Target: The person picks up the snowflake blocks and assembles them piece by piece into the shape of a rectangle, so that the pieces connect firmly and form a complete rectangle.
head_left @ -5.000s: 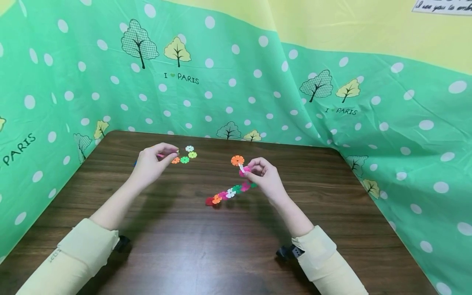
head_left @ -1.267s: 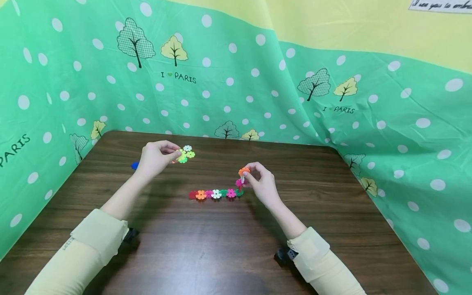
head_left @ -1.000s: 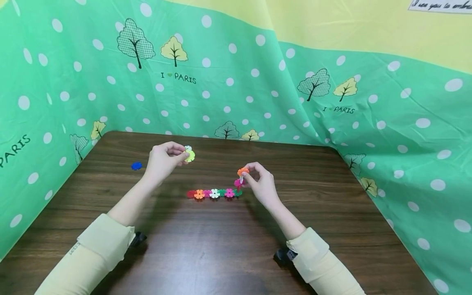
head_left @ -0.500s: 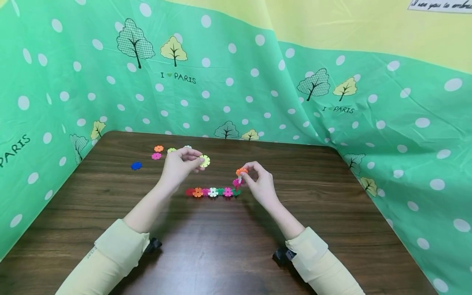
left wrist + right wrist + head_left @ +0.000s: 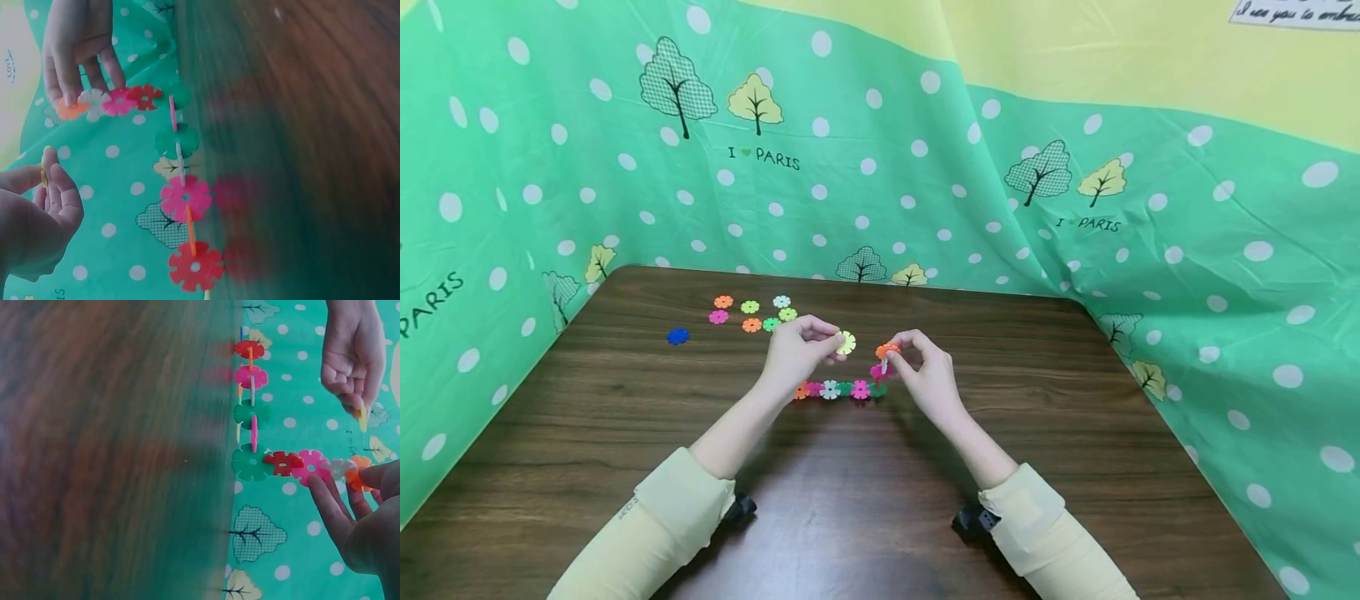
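Note:
My left hand pinches a yellow snowflake disc between thumb and fingers, above the table. A small gap separates it from the orange snowflake disc, which my right hand pinches at the upper end of a chain. In the right wrist view, white, pink and red discs slot together below the orange one, rising from a green disc. From there the chain's lower row runs left along the table through pink, green, white and orange discs. Its red end disc shows in the left wrist view.
Several loose discs lie at the back left: orange, pink, lime, white and green. A blue disc lies apart, farther left. A green dotted cloth hangs behind the brown table.
My left hand has picked up the yellow disc from the back left and carried it right, close to the chain. My right hand has shifted its grip up to the orange disc.

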The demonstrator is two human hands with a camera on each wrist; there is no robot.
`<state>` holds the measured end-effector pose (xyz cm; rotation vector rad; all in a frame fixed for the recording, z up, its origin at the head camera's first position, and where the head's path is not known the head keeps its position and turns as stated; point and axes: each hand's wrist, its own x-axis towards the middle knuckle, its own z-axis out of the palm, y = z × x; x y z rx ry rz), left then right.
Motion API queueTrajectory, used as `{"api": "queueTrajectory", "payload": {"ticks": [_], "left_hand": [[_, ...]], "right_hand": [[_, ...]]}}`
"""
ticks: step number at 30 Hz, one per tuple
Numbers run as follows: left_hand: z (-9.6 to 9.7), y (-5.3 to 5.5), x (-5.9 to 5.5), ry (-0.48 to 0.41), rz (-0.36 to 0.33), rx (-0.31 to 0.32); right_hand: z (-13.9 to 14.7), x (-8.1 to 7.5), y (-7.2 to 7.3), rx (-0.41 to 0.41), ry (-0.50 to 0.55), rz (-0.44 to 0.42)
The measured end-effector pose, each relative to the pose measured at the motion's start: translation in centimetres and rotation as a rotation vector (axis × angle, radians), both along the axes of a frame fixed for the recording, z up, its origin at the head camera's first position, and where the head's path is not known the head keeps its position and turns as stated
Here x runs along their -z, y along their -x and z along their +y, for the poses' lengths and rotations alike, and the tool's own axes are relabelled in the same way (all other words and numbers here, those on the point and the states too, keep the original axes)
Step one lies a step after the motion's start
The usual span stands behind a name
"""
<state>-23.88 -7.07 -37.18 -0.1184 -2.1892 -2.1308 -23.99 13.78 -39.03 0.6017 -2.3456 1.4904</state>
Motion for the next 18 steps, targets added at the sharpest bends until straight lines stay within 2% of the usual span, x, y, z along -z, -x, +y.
{"api": "queueTrajectory", "payload": {"ticks": [9,18], "left_hand": [[1.3,0.0,0.8,-0.014,-0.012,0.013],[2.0,0.1,1.0,-0.026,-0.041,0.045]], "right_hand": [[-0.4,-0.2,-0.2,-0.02,0.016,-0.014],[-0.6,-0.4,-0.4,-0.006,-0.067,0.053]]}}
